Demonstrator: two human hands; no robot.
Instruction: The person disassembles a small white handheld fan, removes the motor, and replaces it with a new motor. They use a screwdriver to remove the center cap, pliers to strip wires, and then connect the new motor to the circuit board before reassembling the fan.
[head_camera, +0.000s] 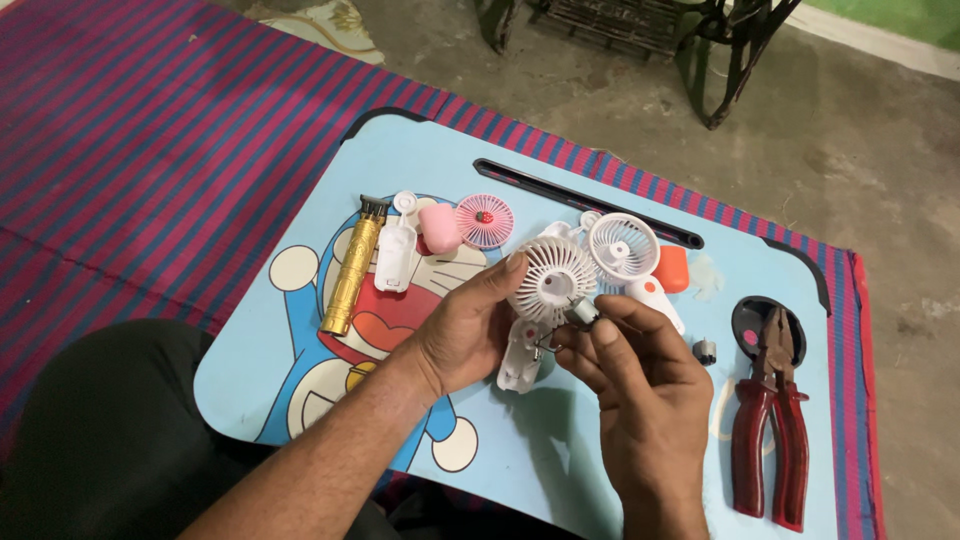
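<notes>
My left hand (462, 335) grips a white handheld fan body (545, 285) by its round grille, its handle half (520, 362) hanging below. My right hand (640, 385) pinches a small silver motor (583, 312) with thin wires against the back of that grille. Both hands hover over a light blue lap table (520, 460) with a cartoon print.
On the table lie a gold hair trimmer (351, 268), a white casing (395, 255), a pink piece (440, 228), a pink fan grille (484, 220), a white fan grille (623, 246), an orange part (673, 268), a second small motor (704, 351) and red-handled pliers (770, 420). A striped mat (150, 150) lies underneath.
</notes>
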